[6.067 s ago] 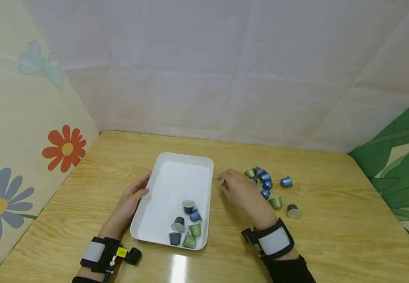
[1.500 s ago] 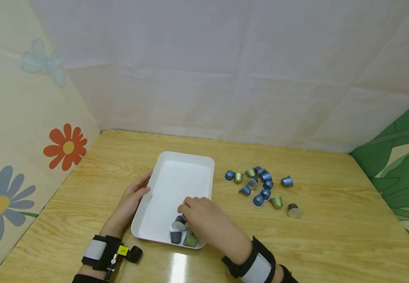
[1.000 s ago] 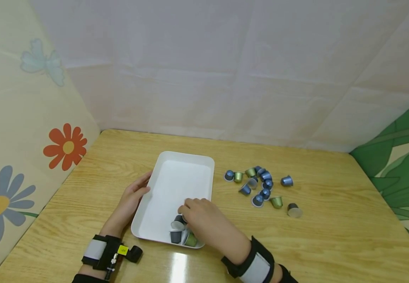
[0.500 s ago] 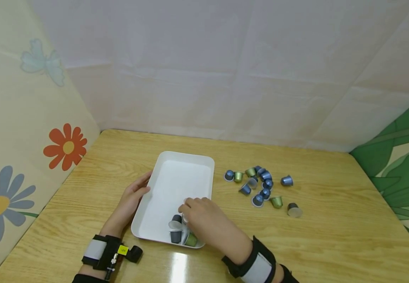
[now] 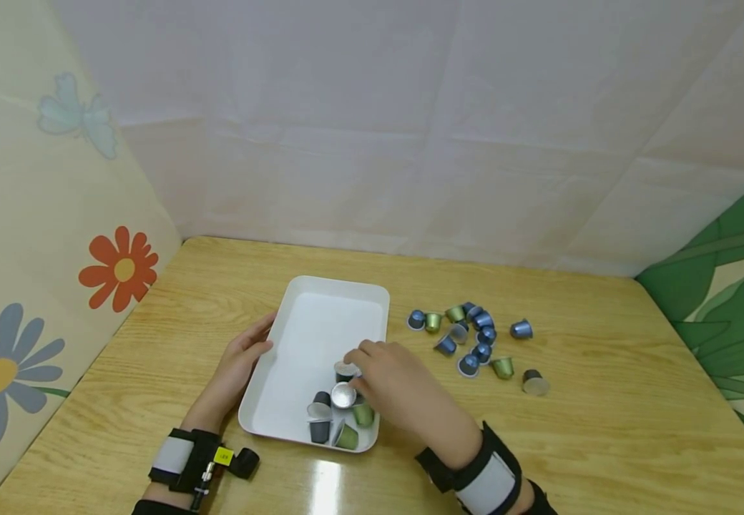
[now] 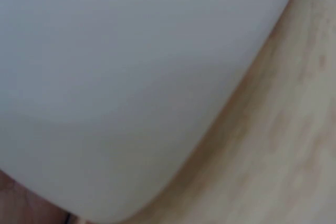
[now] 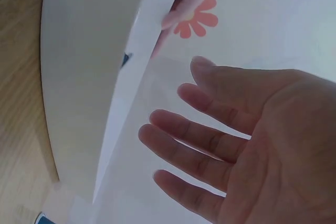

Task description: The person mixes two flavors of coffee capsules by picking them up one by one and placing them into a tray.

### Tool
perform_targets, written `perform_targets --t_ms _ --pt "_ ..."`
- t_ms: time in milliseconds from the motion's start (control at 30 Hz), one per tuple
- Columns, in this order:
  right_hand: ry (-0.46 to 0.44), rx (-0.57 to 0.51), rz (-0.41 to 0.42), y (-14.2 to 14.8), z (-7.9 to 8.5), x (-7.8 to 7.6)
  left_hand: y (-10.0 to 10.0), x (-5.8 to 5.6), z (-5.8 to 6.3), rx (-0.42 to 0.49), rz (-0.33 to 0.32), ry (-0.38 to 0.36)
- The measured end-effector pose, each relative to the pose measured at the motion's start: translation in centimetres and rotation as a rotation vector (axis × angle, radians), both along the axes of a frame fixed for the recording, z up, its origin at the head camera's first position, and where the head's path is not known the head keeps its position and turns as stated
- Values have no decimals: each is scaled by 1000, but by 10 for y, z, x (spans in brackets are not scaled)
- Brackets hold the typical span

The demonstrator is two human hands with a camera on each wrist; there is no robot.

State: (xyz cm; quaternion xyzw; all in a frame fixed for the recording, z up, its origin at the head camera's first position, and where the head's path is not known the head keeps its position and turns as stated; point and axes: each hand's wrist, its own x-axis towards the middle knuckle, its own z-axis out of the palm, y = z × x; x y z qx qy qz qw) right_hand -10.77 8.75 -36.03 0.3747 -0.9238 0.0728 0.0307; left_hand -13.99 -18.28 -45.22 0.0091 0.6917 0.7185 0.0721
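Note:
My left hand holds the left side of a white tray, thumb at the rim; its other fingers are partly hidden. Over the tray's right side hovers my right hand. In the right wrist view that hand's fingers are loosely spread with nothing between them. Just by its fingertips lie a capsule with a shiny silver face and a dark coffee capsule. Lower in the tray are a dark grey capsule, a grey-lidded one and green capsules. The hand may cover others.
Right of the tray, several blue capsules, green capsules and a dark one with a pale lid lie scattered on the wooden table. A white cloth hangs behind the table.
Earlier my right hand was by the capsules on the table, then over those in the tray. Now it has shifted up and right, uncovering the silver-faced capsule. The left hand stays put.

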Motion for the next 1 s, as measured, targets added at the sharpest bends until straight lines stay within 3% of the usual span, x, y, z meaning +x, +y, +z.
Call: perform_targets --t_ms 400,700,1000 --pt "-65 -35 -193 24 14 -8 0 0 0 0 1 -15" --pt "-21 1 -329 43 19 -15 0 0 1 -9 7 -9" --pt "-118 -33 -420 62 19 -28 0 -1 -1 17 1 0"
